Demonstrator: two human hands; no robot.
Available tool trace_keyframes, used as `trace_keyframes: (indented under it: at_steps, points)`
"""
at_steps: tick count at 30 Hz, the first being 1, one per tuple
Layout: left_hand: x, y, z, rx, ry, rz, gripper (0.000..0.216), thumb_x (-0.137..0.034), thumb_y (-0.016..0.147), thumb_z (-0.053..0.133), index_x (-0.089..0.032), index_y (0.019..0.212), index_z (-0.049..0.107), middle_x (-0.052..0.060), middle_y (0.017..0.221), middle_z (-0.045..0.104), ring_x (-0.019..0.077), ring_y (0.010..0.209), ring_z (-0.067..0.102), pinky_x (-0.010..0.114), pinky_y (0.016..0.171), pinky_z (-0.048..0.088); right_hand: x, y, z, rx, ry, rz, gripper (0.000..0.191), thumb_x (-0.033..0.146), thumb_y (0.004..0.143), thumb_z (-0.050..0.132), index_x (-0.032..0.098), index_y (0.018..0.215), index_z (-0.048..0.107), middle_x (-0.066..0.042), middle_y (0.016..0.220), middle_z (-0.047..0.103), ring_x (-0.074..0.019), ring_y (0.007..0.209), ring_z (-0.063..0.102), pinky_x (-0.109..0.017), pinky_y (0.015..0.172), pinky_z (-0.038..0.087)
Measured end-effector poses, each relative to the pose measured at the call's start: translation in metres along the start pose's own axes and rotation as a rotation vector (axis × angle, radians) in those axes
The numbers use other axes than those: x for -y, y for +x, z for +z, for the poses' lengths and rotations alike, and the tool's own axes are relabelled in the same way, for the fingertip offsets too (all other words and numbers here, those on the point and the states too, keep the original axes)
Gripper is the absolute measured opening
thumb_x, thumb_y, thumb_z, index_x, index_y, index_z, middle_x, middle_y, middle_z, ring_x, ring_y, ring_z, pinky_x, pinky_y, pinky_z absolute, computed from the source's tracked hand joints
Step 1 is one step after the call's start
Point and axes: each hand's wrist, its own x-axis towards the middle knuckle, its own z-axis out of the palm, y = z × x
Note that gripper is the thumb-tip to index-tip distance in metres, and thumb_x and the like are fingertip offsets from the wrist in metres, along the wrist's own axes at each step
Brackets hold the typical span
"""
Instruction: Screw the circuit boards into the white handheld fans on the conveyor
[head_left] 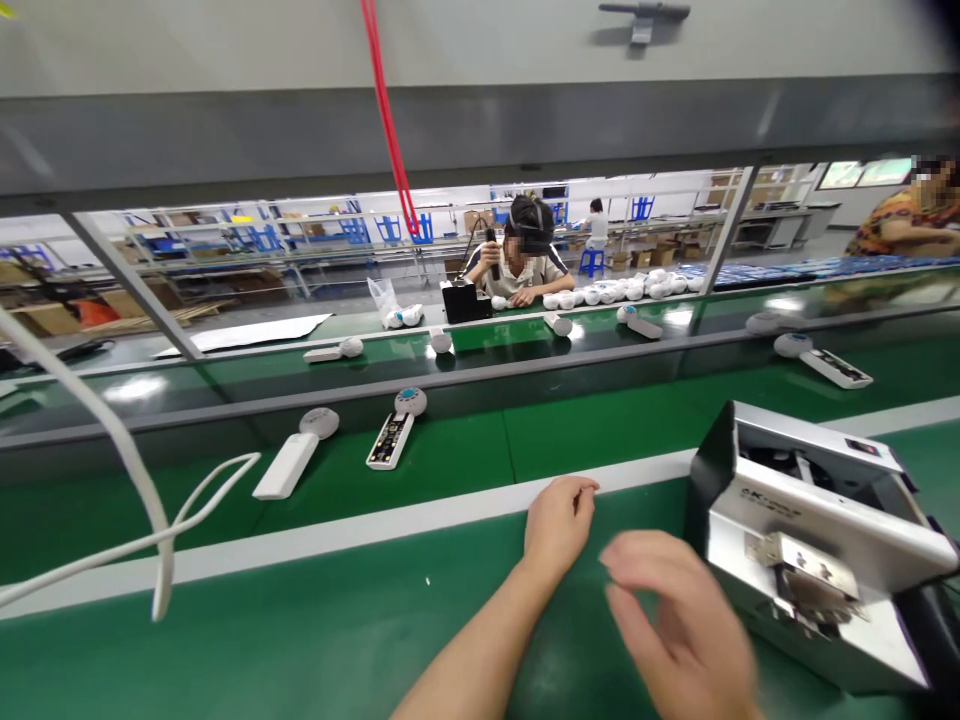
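My left hand [559, 520] rests at the white strip along the belt's near edge, its fingers curled and pressed together; whatever they may hold is hidden. Nearer to me, my right hand [686, 615] is slightly blurred, with a gap between thumb and fingers and nothing visible in it. Just right of that hand stands a silver and black metal box that looks like a screw feeder [795, 510]. On the green belt beyond lie a white handheld device with a round head [289, 465] and another device [391, 440] whose open handle shows a circuit board.
A white cable [112, 420] loops over the bench [300, 640] at left. Another opened device [832, 368] lies at far right. Beyond a rail, more devices lie on a second belt, where a co-worker [529, 255] sits. Red cords [386, 110] hang from above.
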Motion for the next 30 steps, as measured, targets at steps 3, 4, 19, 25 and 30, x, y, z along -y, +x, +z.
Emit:
trace_keyframes:
  at_steps: [3,4,19,25,30]
  points:
    - [0.000,0.002,0.001,0.017,-0.159,-0.024,0.026,-0.030,0.089,0.049,-0.019,0.098,0.071,0.007,0.095,0.071,0.0213,0.090,0.065,0.035,0.086,0.051,-0.019,0.014,0.023,0.130,0.080,0.063,0.010,0.020,0.095,0.051,0.023,0.093,0.061,-0.004,0.086,0.060,-0.0201,0.078,0.058,-0.033,0.069,0.049]
    - [0.000,0.002,0.002,0.030,-0.220,-0.042,0.028,-0.033,0.090,0.048,-0.017,0.100,0.070,0.007,0.092,0.070,0.0206,0.084,0.065,0.033,0.080,0.052,-0.024,0.017,0.026,0.157,0.087,0.090,0.011,0.019,0.094,0.051,0.023,0.091,0.061,-0.003,0.082,0.059,-0.0201,0.077,0.057,-0.033,0.070,0.047]
    - [-0.002,-0.004,0.004,0.252,-0.919,-0.382,0.044,-0.053,0.083,0.063,-0.017,0.108,0.065,0.009,0.099,0.070,0.0246,0.099,0.065,0.033,0.084,0.053,-0.040,0.029,0.039,0.100,0.145,0.441,0.019,0.023,0.077,0.065,0.021,0.070,0.047,0.002,0.071,0.056,-0.0153,0.067,0.052,-0.025,0.058,0.040]
    - [-0.002,-0.001,0.002,0.226,-0.917,-0.439,0.045,-0.054,0.080,0.066,-0.018,0.106,0.066,0.008,0.096,0.072,0.0245,0.096,0.067,0.032,0.081,0.055,-0.040,0.031,0.040,0.090,0.179,0.490,0.023,0.018,0.074,0.068,0.021,0.068,0.046,0.003,0.070,0.053,-0.0149,0.066,0.050,-0.024,0.060,0.039]
    - [-0.002,0.001,0.002,0.223,-0.966,-0.498,0.045,-0.051,0.077,0.072,-0.016,0.104,0.067,0.009,0.095,0.072,0.0232,0.093,0.067,0.029,0.077,0.054,-0.040,0.032,0.040,0.107,0.229,0.512,0.023,0.017,0.075,0.069,0.020,0.068,0.047,0.003,0.072,0.055,-0.0140,0.068,0.051,-0.022,0.060,0.038]
